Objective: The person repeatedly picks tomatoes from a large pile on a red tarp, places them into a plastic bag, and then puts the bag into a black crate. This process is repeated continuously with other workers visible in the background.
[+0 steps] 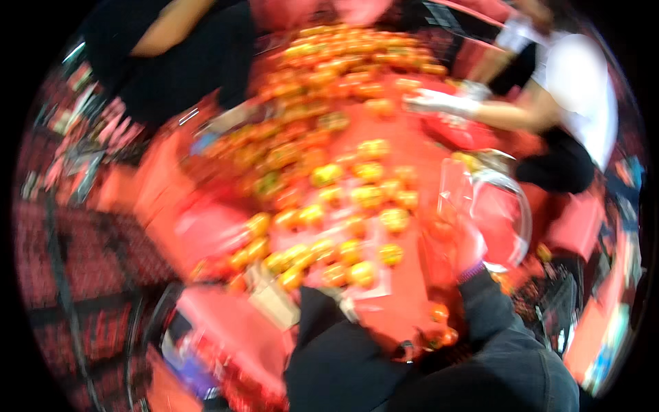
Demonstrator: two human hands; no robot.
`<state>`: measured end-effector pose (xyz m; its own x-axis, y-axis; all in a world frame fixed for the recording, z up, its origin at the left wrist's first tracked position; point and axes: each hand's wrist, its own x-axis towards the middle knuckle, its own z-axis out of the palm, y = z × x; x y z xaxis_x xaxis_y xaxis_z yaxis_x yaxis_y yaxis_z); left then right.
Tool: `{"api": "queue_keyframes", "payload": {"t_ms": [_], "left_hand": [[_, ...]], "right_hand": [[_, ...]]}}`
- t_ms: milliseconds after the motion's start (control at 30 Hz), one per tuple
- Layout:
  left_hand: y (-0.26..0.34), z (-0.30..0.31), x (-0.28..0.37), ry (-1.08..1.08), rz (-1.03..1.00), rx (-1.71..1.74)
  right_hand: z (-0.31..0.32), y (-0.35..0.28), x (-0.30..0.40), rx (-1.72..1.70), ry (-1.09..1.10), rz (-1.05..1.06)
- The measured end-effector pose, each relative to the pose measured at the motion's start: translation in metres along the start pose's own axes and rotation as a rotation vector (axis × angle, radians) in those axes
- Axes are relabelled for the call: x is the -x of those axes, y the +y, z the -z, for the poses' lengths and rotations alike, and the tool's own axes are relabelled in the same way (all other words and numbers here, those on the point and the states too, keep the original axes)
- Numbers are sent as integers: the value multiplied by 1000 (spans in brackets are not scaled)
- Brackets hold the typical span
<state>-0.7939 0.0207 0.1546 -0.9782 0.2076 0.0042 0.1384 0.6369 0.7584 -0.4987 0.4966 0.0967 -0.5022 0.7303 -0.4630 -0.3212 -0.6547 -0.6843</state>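
Note:
Heavy blur covers much of the view. My right hand (471, 246), below a dark sleeve with a purple band at the wrist, is at the right side of a red-covered table (406, 304). It lies against a clear plastic bag or pack (455, 188); its fingers are too smeared to show a grip. A red tomato (440, 230) is just left of that hand. My left hand cannot be made out; only a dark sleeve (340, 345) shows at the lower middle. Before me, loose orange-yellow tomatoes (362, 274) are spread over the table.
A large heap of tomatoes (355, 51) covers the far end. At right, a person in white gloves (443, 103) reaches over the table; a person in dark clothes (180, 67) stands at left. A round clear-rimmed container (524, 221) is right of my hand. A cardboard piece (273, 298) lies near.

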Motion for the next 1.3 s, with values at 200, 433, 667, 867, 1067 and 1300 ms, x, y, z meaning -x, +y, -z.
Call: {"api": "queue_keyframes", "payload": {"t_ms": [200,433,667,867,1067,1300], "left_hand": [[85,-34,-12,-399,-538,-69],[-38,36,-31,306,-27,742],[-91,-4,-66,-111,-360,-855],[-41,18,-78,-849,-337,-459],[-79,19,-78,-798,236,48],[-87,19,-52,-606,-182,-487]], "right_hand": [[-230,166,49,231,-893,-479],[-303,197,92,201,-1150,-613],[-170,175,47,236,-606,-524],[-86,110,-43,638,-408,-262],[-98,115,-241,1182,-285,359],[-153,175,-381,1714,-164,283]]}}
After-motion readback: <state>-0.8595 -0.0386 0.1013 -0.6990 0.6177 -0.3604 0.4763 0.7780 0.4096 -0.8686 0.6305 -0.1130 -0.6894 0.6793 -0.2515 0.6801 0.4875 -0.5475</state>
